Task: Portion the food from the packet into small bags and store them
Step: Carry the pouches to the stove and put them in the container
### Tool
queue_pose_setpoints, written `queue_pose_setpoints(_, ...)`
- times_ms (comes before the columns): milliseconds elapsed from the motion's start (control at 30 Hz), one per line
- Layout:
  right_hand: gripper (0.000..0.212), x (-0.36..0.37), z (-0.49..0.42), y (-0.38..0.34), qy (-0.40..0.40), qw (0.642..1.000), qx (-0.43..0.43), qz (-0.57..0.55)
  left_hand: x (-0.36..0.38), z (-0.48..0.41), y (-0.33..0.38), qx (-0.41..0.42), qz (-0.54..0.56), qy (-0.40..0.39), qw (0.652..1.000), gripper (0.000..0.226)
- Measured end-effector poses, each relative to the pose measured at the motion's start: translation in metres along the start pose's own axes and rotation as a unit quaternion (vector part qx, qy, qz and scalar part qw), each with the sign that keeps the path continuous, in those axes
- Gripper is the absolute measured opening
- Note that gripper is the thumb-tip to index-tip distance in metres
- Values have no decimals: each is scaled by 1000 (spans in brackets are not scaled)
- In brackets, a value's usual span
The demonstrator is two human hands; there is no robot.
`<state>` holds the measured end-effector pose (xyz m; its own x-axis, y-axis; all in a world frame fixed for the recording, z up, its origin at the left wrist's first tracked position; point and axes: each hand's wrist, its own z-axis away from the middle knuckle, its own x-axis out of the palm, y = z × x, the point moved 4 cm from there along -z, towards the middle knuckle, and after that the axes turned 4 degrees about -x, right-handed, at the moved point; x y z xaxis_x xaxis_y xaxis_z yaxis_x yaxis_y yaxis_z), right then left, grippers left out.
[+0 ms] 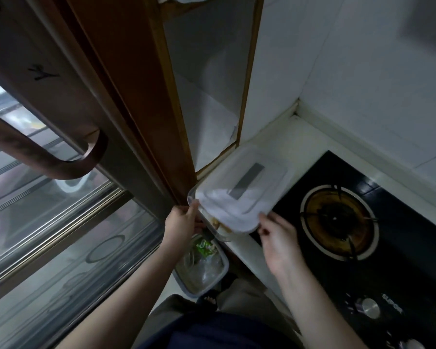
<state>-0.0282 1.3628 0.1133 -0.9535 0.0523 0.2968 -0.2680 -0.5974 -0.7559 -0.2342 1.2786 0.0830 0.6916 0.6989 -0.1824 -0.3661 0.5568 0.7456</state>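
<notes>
**Support the box by its body, not its lid**

Your left hand [181, 226] is wrapped round the near-left corner of the clear container [220, 230], thumb up against the rim. Your right hand [278, 238] pinches the near-right edge of the white lid [242, 192], which sits askew over the box, just ahead of your fingertips. The container hangs partly over the counter edge [247, 250], with the waste bin [204, 268] directly below your left wrist and the burner [337, 219] just off to the right of your right hand.

The box looks rigid and smooth-walled (glass or hard plastic, I can't tell which), so it is probably slippery and possibly heavy. The lid looks thin and likely to flex. Keep the weight in your left hand under the rim, and let the right hand only steer the lid. Something pale shows inside, but it is too unclear to name.
</notes>
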Motion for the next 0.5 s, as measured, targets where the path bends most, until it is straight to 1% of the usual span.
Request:
queue_pose_setpoints(33, 4, 4, 7, 11, -1, 999, 2, 46, -1, -1, 0, -1, -1, 2, 1000, 40)
queue_pose_setpoints(67, 6, 6, 11, 20, -2, 994, -1, 107, -2, -3, -1, 1, -11, 4, 1000, 42)
queue_pose_setpoints(167, 19, 6, 13, 25, -18, 963, -35, 266, -4, -5, -1, 18, -62, 8, 998, 39)
queue_pose_setpoints(200, 24, 7, 11, 20, -35, 946, -48, 318, -4, -6, -1, 24, -71, 6, 997, 36)
queue_pose_setpoints(233, 30, 7, 8, 16, -55, 922, -57, 378, -4, -7, -1, 26, -81, 3, 996, 35)
queue_pose_setpoints(300, 43, 3, 1, 6, -76, 865, -72, 491, -4, -8, -1, 22, -97, -1, 995, 37)
queue_pose_setpoints(333, 47, 0, -4, 0, -68, 845, -81, 523, -5, -8, 0, 24, -101, 0, 995, 38)
queue_pose_setpoints(367, 47, -3, -10, -8, -52, 836, -96, 538, -5, -8, 3, 28, -105, 3, 994, 38)
queue_pose_setpoints(400, 41, -5, -15, -17, -34, 835, -117, 536, -5, -8, 6, 34, -113, 5, 993, 37)
queue_pose_setpoints(433, 34, -7, -20, -28, -13, 837, -152, 526, -5, -8, 9, 41, -125, 6, 991, 35)
queue_pose_setpoints(467, 32, -6, -26, -39, 5, 831, -196, 520, -4, -9, 12, 44, -136, 6, 990, 31)
queue_pose_setpoints(500, 37, -4, -33, -50, 18, 816, -244, 524, -4, -9, 15, 44, -144, 5, 989, 29)
